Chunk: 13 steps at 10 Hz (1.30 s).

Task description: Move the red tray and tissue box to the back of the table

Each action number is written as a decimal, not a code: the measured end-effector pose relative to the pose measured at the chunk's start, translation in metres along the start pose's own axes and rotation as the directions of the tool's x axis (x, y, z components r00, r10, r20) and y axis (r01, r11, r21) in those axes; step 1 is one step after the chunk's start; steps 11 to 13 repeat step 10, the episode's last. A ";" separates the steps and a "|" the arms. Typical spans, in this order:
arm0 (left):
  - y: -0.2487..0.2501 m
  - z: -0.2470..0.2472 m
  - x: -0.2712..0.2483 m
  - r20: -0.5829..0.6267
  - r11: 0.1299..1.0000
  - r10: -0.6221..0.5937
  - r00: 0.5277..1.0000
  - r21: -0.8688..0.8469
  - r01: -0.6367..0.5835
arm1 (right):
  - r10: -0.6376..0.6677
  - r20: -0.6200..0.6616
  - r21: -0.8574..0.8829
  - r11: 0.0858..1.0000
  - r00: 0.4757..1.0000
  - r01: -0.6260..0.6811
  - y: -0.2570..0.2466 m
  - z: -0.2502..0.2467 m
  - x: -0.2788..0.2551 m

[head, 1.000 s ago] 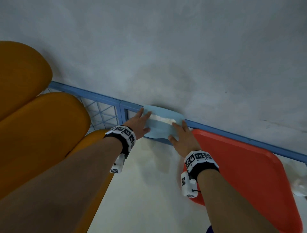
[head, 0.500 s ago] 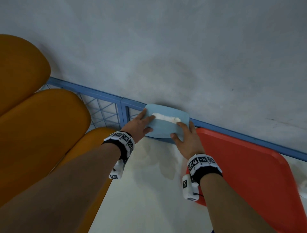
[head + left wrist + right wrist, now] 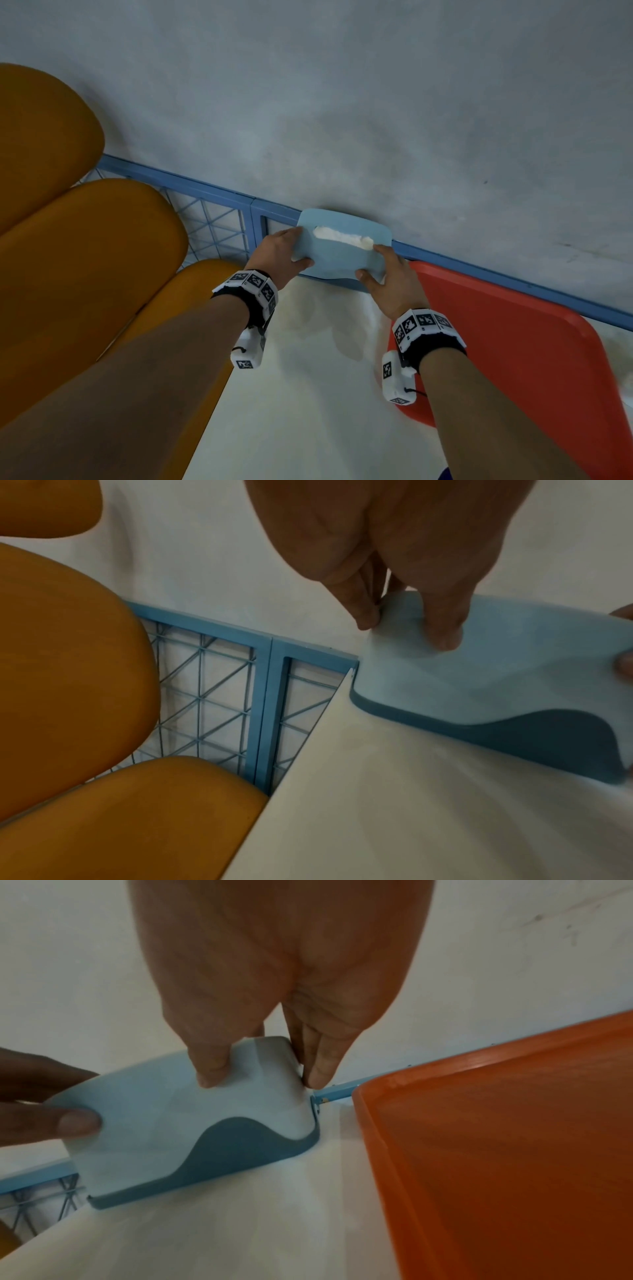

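A light blue tissue box [image 3: 342,251] [image 3: 496,669] [image 3: 192,1123] with a darker blue base and white tissue at its top slot stands at the back edge of the white table [image 3: 308,394], by the wall. My left hand [image 3: 284,255] [image 3: 404,588] grips its left end, thumb on the front face. My right hand [image 3: 387,274] [image 3: 274,1015] grips its right end, thumb on the front and fingers at the side. The red tray [image 3: 513,359] [image 3: 514,1164] lies flat just right of the box, its far edge at the table's back.
A blue metal rail with wire grid [image 3: 219,219] [image 3: 267,696] runs along the table's back edge against the grey wall [image 3: 376,102]. Orange chair backs [image 3: 68,274] [image 3: 68,669] stand close on the left, beside the table's left edge.
Both hands have slid the tissue box a little farther back and up toward the wall; it now stands against the blue rail. The tray has stayed put.
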<state>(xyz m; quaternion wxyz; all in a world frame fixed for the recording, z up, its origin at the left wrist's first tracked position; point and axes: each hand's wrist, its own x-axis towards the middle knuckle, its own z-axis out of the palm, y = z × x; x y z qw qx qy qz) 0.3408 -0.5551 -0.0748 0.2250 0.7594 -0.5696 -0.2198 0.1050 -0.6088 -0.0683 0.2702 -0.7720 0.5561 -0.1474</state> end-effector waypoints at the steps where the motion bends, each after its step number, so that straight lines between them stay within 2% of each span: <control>1: 0.000 -0.001 0.000 -0.001 0.999 -0.045 0.999 -0.028 0.045 | 0.013 -0.029 0.038 0.999 0.999 -0.012 -0.001 0.002 -0.004; 3: 0.000 -0.005 -0.002 0.043 0.996 -0.044 0.998 -0.077 0.047 | 0.035 -0.086 0.077 0.997 0.996 -0.028 0.000 0.006 -0.022; 7: 0.013 -0.012 -0.002 0.036 0.996 -0.088 0.995 -0.029 0.089 | 0.046 -0.022 0.045 0.998 0.999 -0.045 -0.001 0.005 -0.015; 8: 0.017 -0.016 -0.014 0.133 0.994 -0.111 0.985 0.009 0.111 | 0.052 0.056 0.052 0.997 0.997 -0.055 -0.001 0.001 -0.021; 9: 0.015 -0.020 -0.034 0.191 0.987 -0.154 0.969 0.069 0.143 | 0.057 0.072 0.091 0.994 0.996 -0.064 0.000 -0.008 -0.039; 10: 0.012 -0.034 -0.073 0.256 0.972 -0.186 0.949 0.190 0.140 | 0.116 0.128 -0.105 0.989 0.985 -0.103 0.010 -0.016 -0.078; 13: 0.012 -0.034 -0.073 0.256 0.972 -0.186 0.949 0.190 0.140 | 0.116 0.128 -0.105 0.989 0.985 -0.103 0.010 -0.016 -0.078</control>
